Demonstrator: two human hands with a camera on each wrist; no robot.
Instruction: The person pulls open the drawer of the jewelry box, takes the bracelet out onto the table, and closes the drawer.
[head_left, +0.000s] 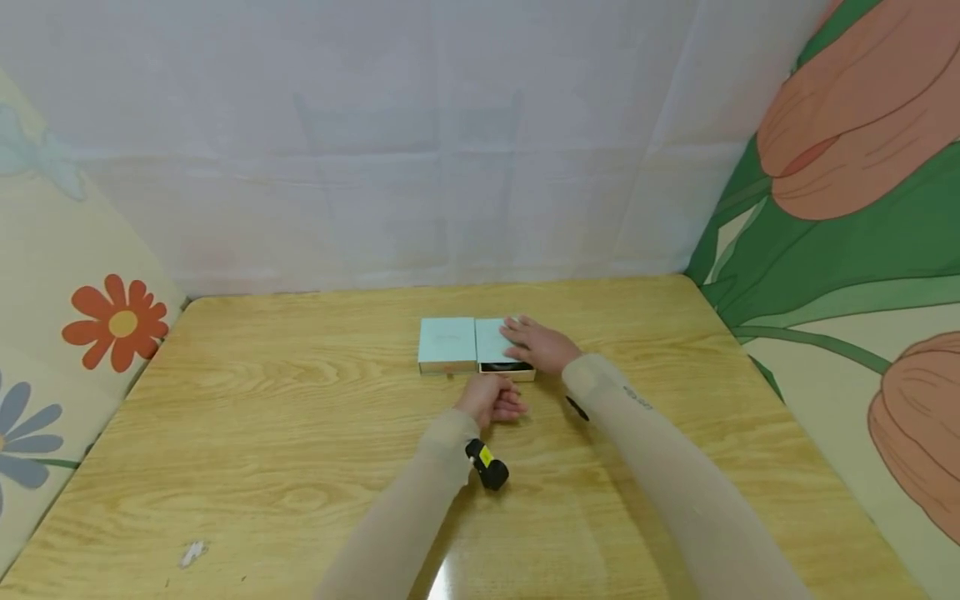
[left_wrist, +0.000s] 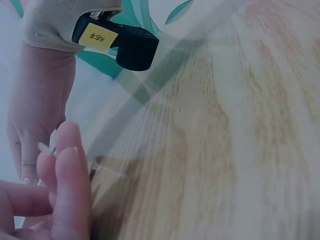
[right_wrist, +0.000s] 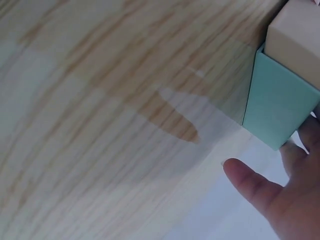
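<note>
Two pale blue boxes stand side by side in the head view, the left box [head_left: 447,340] closed. The right box [head_left: 491,337] has its cream drawer [head_left: 517,375] partly out at the front, something dark inside. My right hand [head_left: 546,346] lies over that box's top and right side, fingers spread; the right wrist view shows the hand [right_wrist: 300,200] beside the blue sleeve [right_wrist: 275,97] and protruding drawer [right_wrist: 297,40]. My left hand [head_left: 491,400] is at the drawer's front. Its fingers [left_wrist: 70,180] are bent; whether they pinch anything is unclear.
The wooden table [head_left: 262,433] has a pale worn spot [head_left: 192,553] at its front left. Behind it hangs a white cloth [head_left: 375,167]; flower-patterned panels [head_left: 847,250] flank the sides. A black wrist camera [head_left: 487,467] hangs under my left sleeve.
</note>
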